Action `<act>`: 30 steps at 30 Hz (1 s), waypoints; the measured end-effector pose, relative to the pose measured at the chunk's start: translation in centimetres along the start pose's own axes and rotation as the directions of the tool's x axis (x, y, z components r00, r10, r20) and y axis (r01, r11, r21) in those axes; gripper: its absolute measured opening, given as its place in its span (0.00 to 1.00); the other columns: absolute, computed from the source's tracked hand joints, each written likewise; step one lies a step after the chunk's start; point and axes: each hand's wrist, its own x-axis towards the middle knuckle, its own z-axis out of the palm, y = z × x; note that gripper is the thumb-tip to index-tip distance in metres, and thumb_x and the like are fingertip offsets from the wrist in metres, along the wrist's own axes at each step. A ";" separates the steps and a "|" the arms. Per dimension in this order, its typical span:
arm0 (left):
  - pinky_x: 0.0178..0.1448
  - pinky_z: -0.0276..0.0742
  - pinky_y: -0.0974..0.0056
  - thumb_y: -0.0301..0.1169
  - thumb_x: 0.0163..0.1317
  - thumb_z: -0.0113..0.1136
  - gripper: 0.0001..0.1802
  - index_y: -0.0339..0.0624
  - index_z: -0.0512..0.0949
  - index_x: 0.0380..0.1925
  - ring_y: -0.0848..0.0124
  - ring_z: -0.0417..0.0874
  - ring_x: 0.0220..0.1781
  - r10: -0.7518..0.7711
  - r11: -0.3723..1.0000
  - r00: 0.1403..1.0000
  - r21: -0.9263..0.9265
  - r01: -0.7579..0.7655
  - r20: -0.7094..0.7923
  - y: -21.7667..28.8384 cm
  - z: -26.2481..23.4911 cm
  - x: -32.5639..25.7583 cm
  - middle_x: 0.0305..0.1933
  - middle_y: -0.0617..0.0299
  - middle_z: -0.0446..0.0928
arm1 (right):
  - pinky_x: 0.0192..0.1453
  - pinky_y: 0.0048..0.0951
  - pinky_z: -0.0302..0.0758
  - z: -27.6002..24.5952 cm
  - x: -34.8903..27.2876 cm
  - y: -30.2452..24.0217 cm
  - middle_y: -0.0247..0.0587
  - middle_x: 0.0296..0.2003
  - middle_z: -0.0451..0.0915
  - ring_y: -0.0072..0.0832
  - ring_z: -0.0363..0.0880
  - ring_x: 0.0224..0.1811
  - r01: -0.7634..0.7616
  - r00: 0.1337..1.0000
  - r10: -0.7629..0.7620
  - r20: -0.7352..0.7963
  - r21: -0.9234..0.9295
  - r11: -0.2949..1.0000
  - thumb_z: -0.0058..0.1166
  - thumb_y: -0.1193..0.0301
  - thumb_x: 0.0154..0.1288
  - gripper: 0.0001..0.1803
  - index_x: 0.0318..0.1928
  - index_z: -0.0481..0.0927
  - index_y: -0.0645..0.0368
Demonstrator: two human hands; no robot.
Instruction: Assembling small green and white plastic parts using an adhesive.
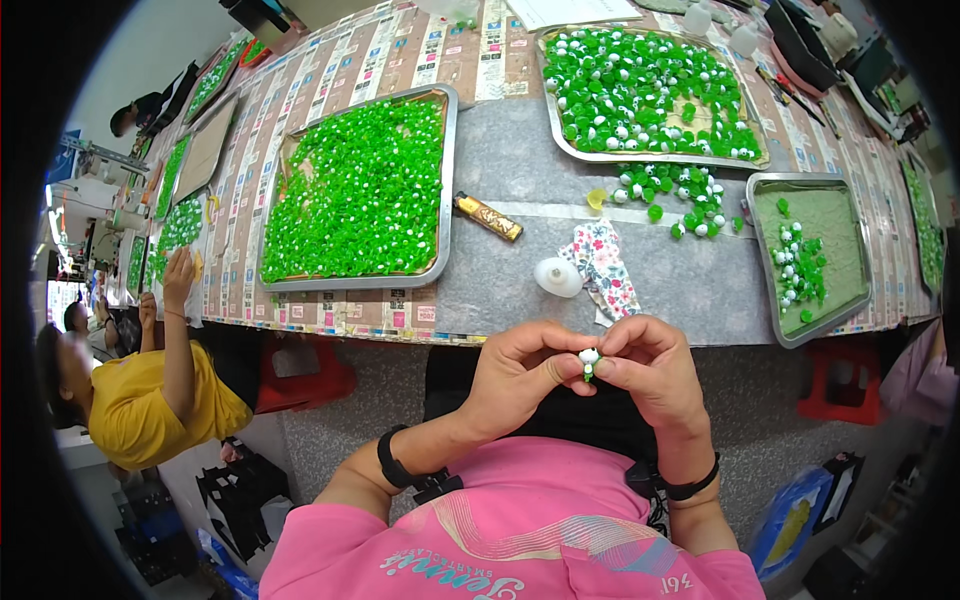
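In front of my chest, just off the table's near edge, a small green-and-white plastic piece (589,360) is pinched between both hands. My left hand (515,380) grips it from the left with thumb and fingertips. From the other side, the thumb and fingers of my right hand (655,372) close on it too. Its white rounded top shows above the green lower part; the fingertips cover the rest. Just beyond my hands lie a white squat bottle (558,278) and a floral cloth (606,275).
A metal tray (449,180) of small green pieces stands at left. Another tray (660,159) of green-and-white pieces sits far right, with loose pieces (690,195) spilled before it. A smaller tray (850,270) is at right. Red stools (300,375) flank me; a person in yellow (160,405) works at left.
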 end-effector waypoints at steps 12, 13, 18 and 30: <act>0.42 0.78 0.72 0.22 0.62 0.55 0.14 0.36 0.74 0.49 0.76 0.79 0.36 -0.018 0.996 0.997 0.085 0.012 0.073 0.8 -0.1 0.7 0.38 0.60 0.77 | 0.45 0.20 0.72 -1.0 0.0 -0.5 0.36 0.39 0.77 0.20 0.76 0.41 0.160 0.978 -0.182 -0.101 -0.199 0.967 0.61 0.83 0.50 0.17 0.42 0.75 0.63; 0.41 0.78 0.72 0.21 0.62 0.55 0.14 0.36 0.74 0.49 0.76 0.79 0.36 0.007 0.991 0.999 0.136 -0.013 0.050 1.3 -0.2 0.7 0.38 0.61 0.76 | 0.44 0.19 0.71 -1.4 -0.2 -1.0 0.34 0.38 0.76 0.19 0.75 0.40 0.188 0.958 -0.232 -0.171 -0.237 0.953 0.60 0.82 0.50 0.17 0.42 0.75 0.62; 0.39 0.75 0.74 0.19 0.60 0.56 0.08 0.36 0.79 0.40 0.77 0.77 0.34 0.337 0.802 0.927 0.565 -0.193 -0.162 5.9 -3.5 0.5 0.36 0.63 0.75 | 0.46 0.23 0.71 -9.2 -0.2 -4.5 0.32 0.42 0.76 0.20 0.73 0.41 0.191 0.445 -0.838 -0.317 -0.881 0.434 0.54 0.78 0.61 0.13 0.47 0.76 0.63; 0.47 0.67 0.59 0.24 0.49 0.62 0.10 0.41 0.81 0.34 0.59 0.72 0.40 0.747 -0.239 0.660 0.958 0.157 0.079 11.0 -13.9 3.3 0.33 0.56 0.73 | 0.44 0.25 0.73 -15.5 -1.9 -8.5 0.37 0.49 0.76 0.24 0.76 0.44 -0.245 0.233 -0.962 -0.142 -0.966 0.083 0.53 0.74 0.63 0.13 0.49 0.77 0.61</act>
